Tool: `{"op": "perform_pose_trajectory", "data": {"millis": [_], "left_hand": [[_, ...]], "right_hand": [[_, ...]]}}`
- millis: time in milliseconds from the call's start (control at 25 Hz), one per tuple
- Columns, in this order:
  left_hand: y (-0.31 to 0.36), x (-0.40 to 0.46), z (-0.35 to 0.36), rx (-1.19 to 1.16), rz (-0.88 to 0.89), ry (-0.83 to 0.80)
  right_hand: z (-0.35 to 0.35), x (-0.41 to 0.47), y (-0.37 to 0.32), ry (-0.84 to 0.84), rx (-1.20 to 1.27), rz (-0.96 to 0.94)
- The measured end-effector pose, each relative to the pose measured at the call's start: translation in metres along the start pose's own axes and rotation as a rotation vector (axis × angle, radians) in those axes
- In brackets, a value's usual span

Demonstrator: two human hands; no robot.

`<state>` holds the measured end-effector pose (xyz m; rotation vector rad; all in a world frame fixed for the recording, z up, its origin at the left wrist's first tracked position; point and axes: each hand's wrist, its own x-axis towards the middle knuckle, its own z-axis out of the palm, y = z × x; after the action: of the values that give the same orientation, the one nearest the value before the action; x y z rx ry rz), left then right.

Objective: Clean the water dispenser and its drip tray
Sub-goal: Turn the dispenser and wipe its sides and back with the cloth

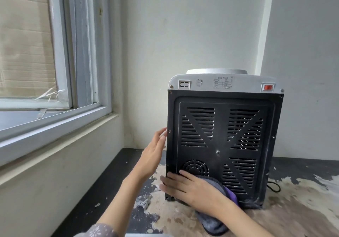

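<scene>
2 hands (154,152) (190,187) on dispenser (225,145) w/ cloth (211,222)

a white sticker (223,82) on the water dispenser (224,141), along its top back edge, is headed "data teknik"; its table rows are too small. a round stamp (200,82) beside it reads "pass".

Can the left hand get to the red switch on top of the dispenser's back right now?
Probably yes: the left hand rests open against the dispenser's side, and nothing covers the red switch.

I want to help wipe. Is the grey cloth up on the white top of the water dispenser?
No, the grey cloth is pressed low against the black vented back panel by the right hand.
</scene>
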<state>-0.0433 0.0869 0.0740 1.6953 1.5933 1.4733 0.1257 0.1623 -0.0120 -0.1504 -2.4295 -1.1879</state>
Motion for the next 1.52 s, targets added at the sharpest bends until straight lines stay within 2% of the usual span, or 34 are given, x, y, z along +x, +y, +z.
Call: {"op": "perform_pose_trajectory", "data": {"millis": [160,240,360,400,560,680,720,760,840,880,920,1000,1040,1160,1240,1400,1520], "left_hand": [[-0.006,-0.012,0.015,-0.077,0.061,0.043],[-0.011,-0.015,0.026,-0.127,0.070,0.120],[-0.017,-0.014,0.038,-0.140,0.107,0.243],[-0.016,-0.012,0.038,-0.134,0.125,0.277],[0.007,0.000,0.028,-0.203,0.244,0.399],[0.036,-0.009,0.023,-0.165,0.421,0.589],[0.045,-0.013,0.022,-0.168,0.470,0.557],[0.053,-0.016,0.021,-0.178,0.484,0.454],[0.060,-0.015,0.020,-0.210,0.432,0.214],[0.059,-0.013,0.021,-0.229,0.408,0.147],[0.057,-0.011,0.023,-0.242,0.403,0.140],[0.052,-0.009,0.028,-0.231,0.403,0.255],[0.049,-0.008,0.029,-0.196,0.396,0.340],[0.050,0.002,0.019,-0.031,0.436,0.578],[0.055,0.017,0.009,0.048,0.479,0.683],[0.061,0.037,0.007,0.145,0.547,0.752],[0.059,0.040,0.012,0.156,0.601,0.754]], "right_hand": [[-0.016,-0.030,-0.002,0.065,0.040,0.328],[-0.020,-0.043,-0.008,0.025,0.095,0.485],[-0.031,-0.037,-0.010,-0.040,0.222,0.580],[-0.035,-0.031,-0.007,-0.011,0.326,0.617],[-0.074,0.004,0.024,0.351,1.086,1.073],[-0.105,0.034,0.059,0.500,1.389,1.240],[-0.114,0.044,0.070,0.527,1.468,1.242],[-0.119,0.051,0.078,0.561,1.532,1.224],[-0.125,0.065,0.087,0.640,1.651,1.169],[-0.128,0.071,0.089,0.653,1.688,1.131],[-0.128,0.075,0.089,0.647,1.683,1.082],[-0.128,0.077,0.090,0.625,1.515,0.989],[-0.126,0.072,0.092,0.633,1.338,0.968],[-0.115,0.044,0.118,0.694,0.518,0.963],[-0.110,0.033,0.140,0.673,0.206,0.930],[-0.104,0.040,0.166,0.480,0.085,0.793],[-0.100,0.048,0.170,0.474,-0.014,0.792]]}}
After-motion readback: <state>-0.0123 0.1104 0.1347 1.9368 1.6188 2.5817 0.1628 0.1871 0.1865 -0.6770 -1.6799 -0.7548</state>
